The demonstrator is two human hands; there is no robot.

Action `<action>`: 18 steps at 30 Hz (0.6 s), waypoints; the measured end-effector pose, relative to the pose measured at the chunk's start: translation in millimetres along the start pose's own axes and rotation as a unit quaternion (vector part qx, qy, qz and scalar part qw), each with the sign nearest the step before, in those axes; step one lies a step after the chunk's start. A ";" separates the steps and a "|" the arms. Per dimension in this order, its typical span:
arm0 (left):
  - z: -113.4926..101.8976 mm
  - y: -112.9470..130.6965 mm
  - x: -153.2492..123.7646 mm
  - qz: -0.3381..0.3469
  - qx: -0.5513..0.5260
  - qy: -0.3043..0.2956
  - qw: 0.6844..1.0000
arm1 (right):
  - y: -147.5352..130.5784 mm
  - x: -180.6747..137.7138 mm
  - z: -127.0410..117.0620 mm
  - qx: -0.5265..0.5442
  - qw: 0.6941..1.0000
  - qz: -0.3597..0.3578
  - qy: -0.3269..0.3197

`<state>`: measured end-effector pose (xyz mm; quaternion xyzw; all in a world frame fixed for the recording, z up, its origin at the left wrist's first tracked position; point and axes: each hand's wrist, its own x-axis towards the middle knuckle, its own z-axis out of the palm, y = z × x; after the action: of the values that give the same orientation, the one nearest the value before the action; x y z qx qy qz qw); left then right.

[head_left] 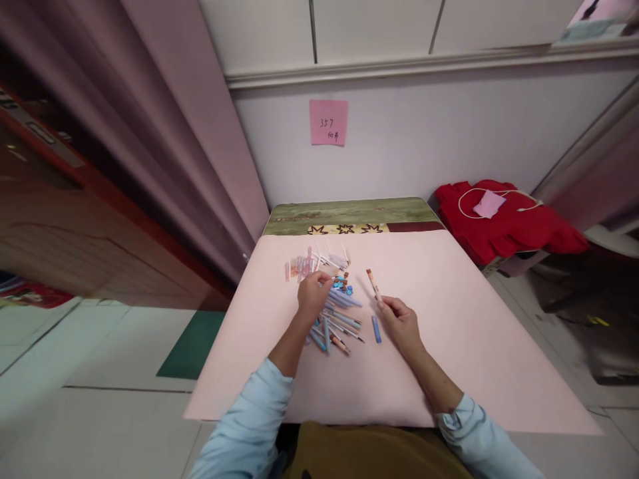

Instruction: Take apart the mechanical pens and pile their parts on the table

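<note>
My right hand [401, 322] pinches a slim pen barrel [373, 283] with a pale body and a brown upper end, tilted up and to the left. Thumb and fingertips of my left hand [314, 293] are closed together at the edge of a small pile of blue and brown pieces [342, 283]. What they hold, if anything, is too small to make out. Below that hand lie several blue and light pens [344, 320], partly hidden by it. A short blue cylinder [376, 329] rests beside my right fingers.
Clear and pinkish tubes [299, 266] and thin white sticks [332, 258] lie behind my left hand on the pale pink table cover [479, 359]. A pink note [328, 122] is stuck to the wall. Red cloth [519, 226] with a white cable sits to the right.
</note>
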<state>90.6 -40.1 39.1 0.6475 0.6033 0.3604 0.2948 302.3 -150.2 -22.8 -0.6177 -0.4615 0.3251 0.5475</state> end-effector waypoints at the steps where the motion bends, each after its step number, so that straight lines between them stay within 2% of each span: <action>1: 6.1 5.3 5.6 0.019 0.058 -0.014 0.998 | 1.3 -1.2 0.3 0.002 1.000 -0.009 0.002; 5: 35.3 27.3 24.9 0.046 0.281 -0.065 0.956 | 5.2 -4.5 0.8 0.003 0.999 -0.039 0.013; 7: 48.2 33.9 31.4 0.044 0.338 -0.075 0.937 | 6.5 -4.9 0.6 0.003 0.999 -0.047 0.020; 11: 63.9 35.9 38.1 0.037 0.364 -0.081 0.927 | 7.4 -4.1 0.4 0.000 0.998 -0.054 0.019; 18: 70.5 31.6 39.9 0.032 0.381 -0.084 0.920 | 4.0 -3.3 -0.6 -0.007 0.998 -0.060 0.008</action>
<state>167.0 0.1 29.4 0.7580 0.6467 0.0567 0.0640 302.6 -153.4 -26.8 -0.5955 -0.4955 0.2835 0.5652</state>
